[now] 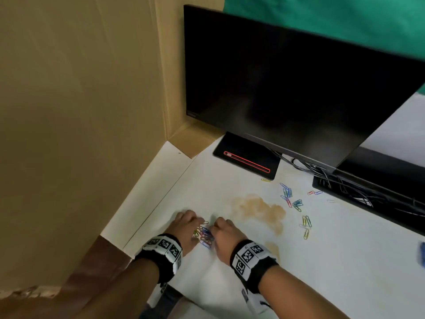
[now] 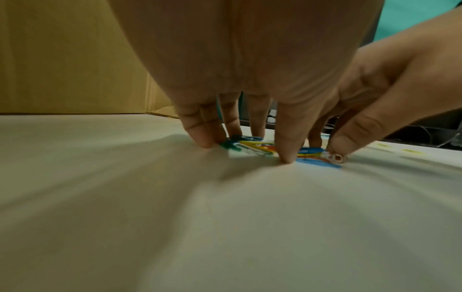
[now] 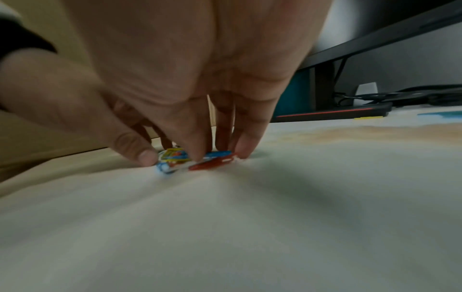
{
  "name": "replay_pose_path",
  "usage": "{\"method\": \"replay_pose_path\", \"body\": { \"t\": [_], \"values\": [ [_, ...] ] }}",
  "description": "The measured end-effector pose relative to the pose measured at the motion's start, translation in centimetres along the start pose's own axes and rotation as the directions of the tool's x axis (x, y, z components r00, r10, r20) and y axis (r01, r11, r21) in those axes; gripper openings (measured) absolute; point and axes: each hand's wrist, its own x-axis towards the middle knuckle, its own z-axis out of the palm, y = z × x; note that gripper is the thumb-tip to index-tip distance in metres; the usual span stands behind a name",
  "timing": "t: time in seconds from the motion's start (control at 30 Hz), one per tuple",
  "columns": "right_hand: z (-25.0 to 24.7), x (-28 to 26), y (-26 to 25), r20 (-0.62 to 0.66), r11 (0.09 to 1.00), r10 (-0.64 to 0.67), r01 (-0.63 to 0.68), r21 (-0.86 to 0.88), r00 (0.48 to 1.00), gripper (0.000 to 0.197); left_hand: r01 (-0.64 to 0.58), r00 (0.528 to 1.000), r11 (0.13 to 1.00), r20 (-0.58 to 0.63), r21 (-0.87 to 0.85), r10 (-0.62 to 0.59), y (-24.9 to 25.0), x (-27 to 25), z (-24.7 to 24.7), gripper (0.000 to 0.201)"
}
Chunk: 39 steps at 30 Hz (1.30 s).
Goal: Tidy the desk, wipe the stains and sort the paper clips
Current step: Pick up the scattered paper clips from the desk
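A small pile of coloured paper clips (image 1: 205,234) lies on the white desk (image 1: 322,272) between my two hands. My left hand (image 1: 195,226) stands on its straight fingertips at the pile's left, thumb and fingers bracketing the clips (image 2: 252,147). From the right, my right hand (image 1: 218,227) pinches clips of the pile (image 3: 212,161) between its bent thumb (image 3: 147,158) and fingers (image 3: 246,152). A brown stain (image 1: 257,208) spreads just right of the hands. More loose clips (image 1: 291,198) lie scattered beyond it, with a yellow group (image 1: 306,224) nearer.
A black monitor (image 1: 287,88) on its red-striped base (image 1: 247,157) stands at the back, with tangled cables (image 1: 333,178) beside it. A cardboard wall (image 1: 80,111) closes off the left. A blurred blue object (image 1: 422,253) shows at the right edge.
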Motion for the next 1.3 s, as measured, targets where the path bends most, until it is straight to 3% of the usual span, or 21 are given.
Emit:
{"method": "replay_pose_path", "body": {
  "t": [0.27,0.5,0.57,0.67,0.7,0.73,0.83,0.93,1.0,1.1,1.2,1.3],
  "values": [
    [0.9,-2.4,1.1,-0.005,0.982,0.118,-0.116,0.150,0.993,0.030,-0.043,0.999,0.994,0.028,-0.101,0.046,1.7,-1.3,0.6,0.030],
    [0.4,-4.1,2.4,-0.043,0.856,0.298,-0.247,0.455,0.954,0.031,-0.008,0.999,0.980,-0.035,-0.197,0.001,2.4,-1.6,0.0,0.027],
    [0.4,-4.4,2.4,-0.025,0.753,0.355,-0.270,0.600,0.934,0.034,0.010,0.999,0.969,-0.046,-0.247,-0.022,2.5,-1.9,-0.1,0.026],
    [-0.1,-4.9,2.2,0.138,0.373,0.498,-0.355,0.857,0.856,0.033,0.059,0.992,0.922,-0.079,-0.383,-0.096,2.4,-2.1,-0.1,0.030],
    [-0.2,-5.0,2.3,0.174,0.310,0.518,-0.373,0.874,0.837,0.031,0.074,0.989,0.913,-0.085,-0.401,-0.117,2.3,-2.2,-0.1,0.031],
    [-0.3,-5.1,2.3,0.186,0.328,0.526,-0.399,0.856,0.830,0.026,0.086,0.988,0.912,-0.086,-0.402,-0.131,2.3,-2.3,0.0,0.031],
    [0.0,-5.2,2.3,0.102,0.698,0.457,-0.427,0.574,0.884,0.007,0.131,0.986,0.940,-0.052,-0.316,-0.155,2.3,-2.4,-0.1,0.020],
    [0.8,-4.8,1.6,0.060,0.902,0.337,-0.341,0.265,0.939,0.022,0.178,0.982,0.950,-0.012,-0.256,-0.187,2.4,-2.7,0.1,0.006],
    [0.9,-4.4,1.1,0.016,0.938,0.308,-0.306,0.163,0.951,0.030,0.173,0.983,0.956,-0.012,-0.235,-0.181,2.5,-3.0,0.2,0.011],
    [0.8,-4.2,1.1,0.016,0.934,0.327,-0.326,0.147,0.945,0.030,0.118,0.993,0.979,-0.001,-0.165,-0.120,2.6,-3.0,0.6,0.022],
    [0.3,-4.7,1.4,0.019,0.896,0.359,-0.350,0.273,0.933,0.024,0.087,0.996,0.991,0.011,-0.097,-0.087,2.9,-2.6,0.9,0.020],
    [-0.3,-5.6,2.0,0.057,0.785,0.428,-0.402,0.471,0.902,0.012,0.097,0.995,0.990,0.027,-0.105,-0.095,2.9,-2.4,1.0,0.019]
  ]
}}
